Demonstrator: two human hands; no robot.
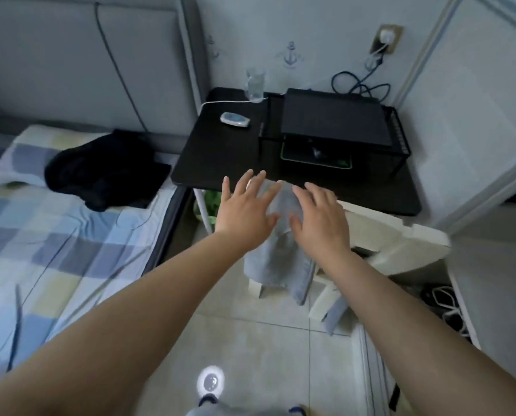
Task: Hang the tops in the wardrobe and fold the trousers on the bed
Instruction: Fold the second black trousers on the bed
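Both the left hand and the right hand reach out with fingers spread, holding nothing, over a grey garment draped on a white chair. A glass holding water stands on the black desk. A black garment lies on the bed.

Views: one only, the head camera, so no second view shares the scene
Position: worn on the person's head, above both outstretched forearms
Facing: forward and steeply down, toward the black desk against the wall
Nearness: forearms close at the lower edge, left hand and right hand mid-frame
Lens: wide-angle, bed bowed at left, white wardrobe door at right
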